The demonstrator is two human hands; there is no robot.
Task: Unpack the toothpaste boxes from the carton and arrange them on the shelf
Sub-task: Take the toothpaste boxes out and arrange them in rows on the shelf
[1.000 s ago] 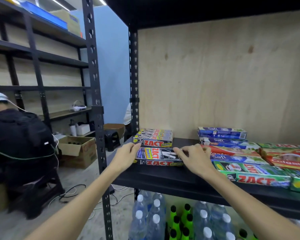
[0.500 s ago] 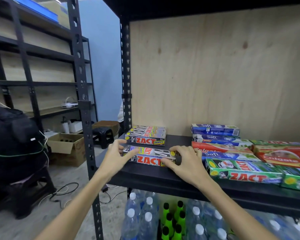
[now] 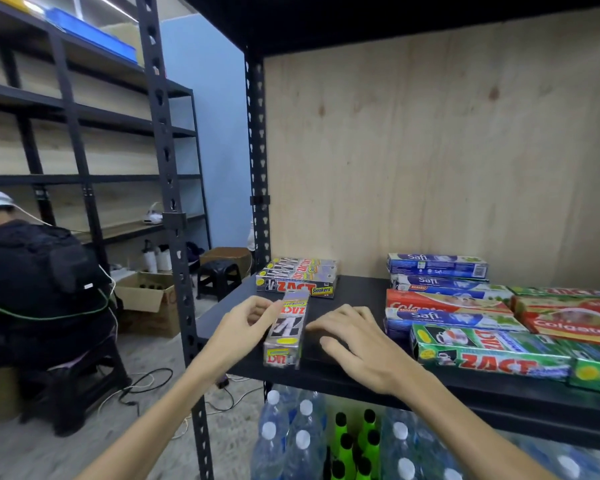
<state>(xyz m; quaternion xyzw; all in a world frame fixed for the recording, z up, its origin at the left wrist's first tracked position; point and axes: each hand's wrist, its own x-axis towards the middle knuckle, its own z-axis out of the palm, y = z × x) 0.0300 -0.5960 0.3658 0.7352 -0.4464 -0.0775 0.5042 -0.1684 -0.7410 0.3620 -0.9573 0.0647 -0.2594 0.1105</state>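
A silver ZACT toothpaste box lies on the black shelf near its front left, long axis pointing toward the back. My left hand holds its left side with curled fingers. My right hand rests on the shelf with fingers spread, fingertips at the box's right side. Behind it sits a stack of ZACT Smokers boxes. To the right lie Safi boxes, Colgate boxes and a green ZACT box.
Water bottles and green bottles stand on the level below. A black upright post rises left of my arms. A person in black sits on a stool at the left, beside an open brown carton on the floor.
The silver ZACT box was lying crosswise between my hands; it is now turned lengthwise, pointing toward the back. My right hand has come off its end and spread beside it.
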